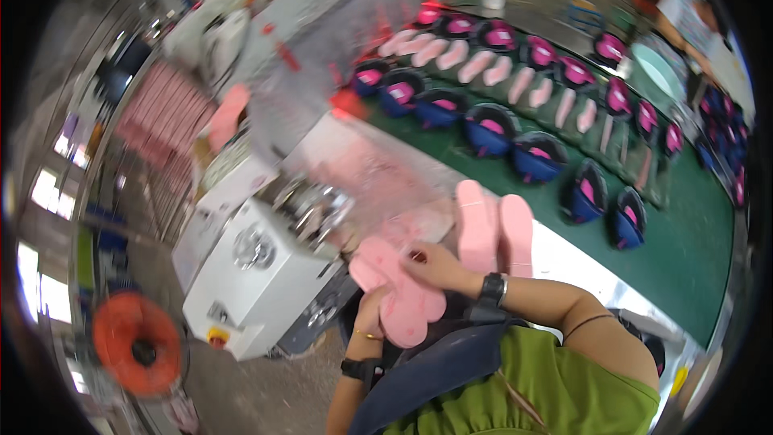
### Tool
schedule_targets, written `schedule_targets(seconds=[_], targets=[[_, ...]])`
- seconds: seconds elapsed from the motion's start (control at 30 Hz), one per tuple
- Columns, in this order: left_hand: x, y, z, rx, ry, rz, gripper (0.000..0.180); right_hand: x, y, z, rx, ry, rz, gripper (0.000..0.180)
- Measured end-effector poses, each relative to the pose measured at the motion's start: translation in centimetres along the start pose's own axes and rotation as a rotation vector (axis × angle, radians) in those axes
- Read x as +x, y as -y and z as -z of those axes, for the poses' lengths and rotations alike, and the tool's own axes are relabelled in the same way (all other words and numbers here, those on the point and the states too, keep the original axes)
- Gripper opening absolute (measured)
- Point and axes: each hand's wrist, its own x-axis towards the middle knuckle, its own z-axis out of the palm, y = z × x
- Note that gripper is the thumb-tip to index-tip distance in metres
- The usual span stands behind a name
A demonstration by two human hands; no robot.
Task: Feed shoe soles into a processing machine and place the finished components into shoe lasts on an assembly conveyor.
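Two pink shoe insoles [403,306] overlap at a slant in front of me, with small reddish marks on their faces. My left hand [371,312] is closed around their near left edge. On the upper right edge, my right hand [439,266] has its fingers curled in a pinch against the insoles; a small dark spot shows between the fingertips, too blurred to name. Just beyond that hand stand two stacks of pink insoles, a left stack [477,229] and a right stack [515,229], on the white tabletop.
Left of my hands sits a white machine [256,278] with metal parts and pink dust around it. A green belt [668,266] carries rows of blue-and-pink shoe uppers [491,129] and pink insoles. An orange fan [137,344] stands at lower left. Another person [684,28] works at far right.
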Motion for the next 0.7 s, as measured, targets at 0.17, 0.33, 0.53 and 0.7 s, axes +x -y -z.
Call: schedule_targets(seconds=[0.17, 0.33, 0.53, 0.7], targets=[[-4.8, -1.7, 0.4, -0.326, 0.124, 0.136, 0.034, 8.6, -1.4, -2.2, 0.219, -0.095, -0.145, 0.029], [-5.6, 0.0, 1.9, -0.412, 0.196, 0.154, 0.037, 15.3, 0.2, -4.5, 0.044, -0.064, -0.22, 0.037], [-5.0, -0.4, 2.2, -0.331, 0.262, 0.108, 0.038, 15.3, 0.1, -1.8, 0.028, -0.173, -0.102, 0.03], [-4.3, -0.1, 2.5, -0.312, 0.22, 0.149, 0.037, 14.7, 1.1, 1.1, -0.493, -0.34, 0.187, 0.032]])
